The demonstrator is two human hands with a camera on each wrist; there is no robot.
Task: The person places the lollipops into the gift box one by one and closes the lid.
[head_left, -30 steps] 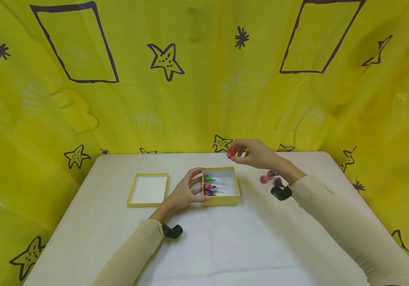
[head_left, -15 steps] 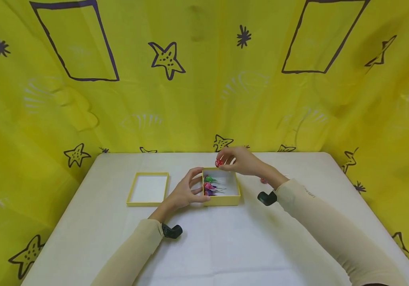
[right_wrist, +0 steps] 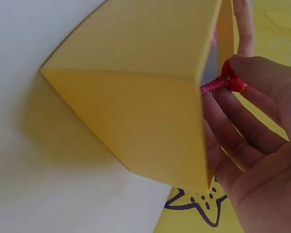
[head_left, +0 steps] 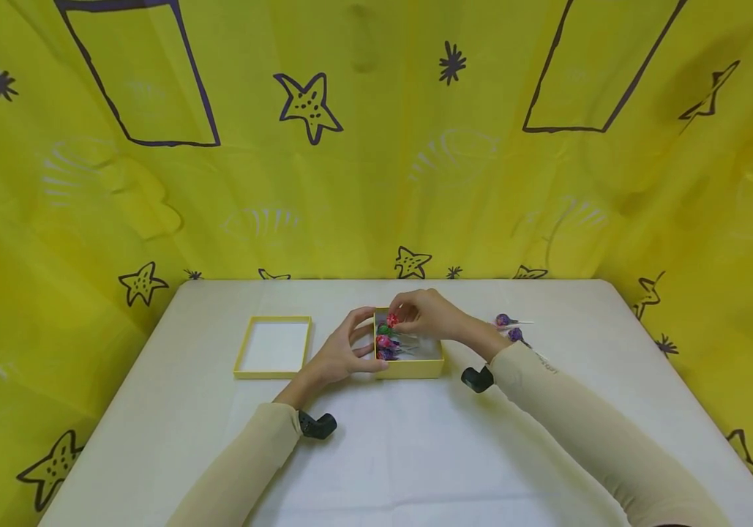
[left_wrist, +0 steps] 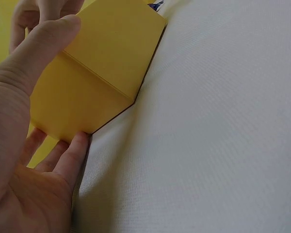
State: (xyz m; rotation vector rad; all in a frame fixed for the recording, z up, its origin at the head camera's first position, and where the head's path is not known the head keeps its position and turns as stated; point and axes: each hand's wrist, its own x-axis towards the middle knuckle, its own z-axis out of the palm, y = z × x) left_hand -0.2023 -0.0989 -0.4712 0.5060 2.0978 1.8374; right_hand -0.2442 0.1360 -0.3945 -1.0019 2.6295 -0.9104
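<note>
My left hand [head_left: 339, 353] grips the left side of a yellow box [head_left: 409, 370], thumb at the near corner and fingers toward the far one. In the left wrist view the thumb lies along the box's upper edge. A red-wrapped lollipop [head_left: 393, 320] is pinched between thumb and fingers of my right hand [head_left: 430, 315], at the far left part of the box opening. The right wrist view shows this red wrapper [right_wrist: 228, 80] beside the box wall. Inside the box lie a green lollipop [head_left: 384, 330], a pink lollipop [head_left: 384, 342] and a purple lollipop [head_left: 386, 354], heads to the left.
A yellow-rimmed box lid [head_left: 274, 376] lies inner side up, left of the box. Two purple lollipops [head_left: 503, 320] lie on the white tablecloth [head_left: 376, 454] to the right, partly near the right forearm. A yellow patterned curtain [head_left: 363, 183] hangs behind the table.
My right hand has moved left and down, bringing the red lollipop from above the table's far side into the box opening. The left hand has stayed on the box.
</note>
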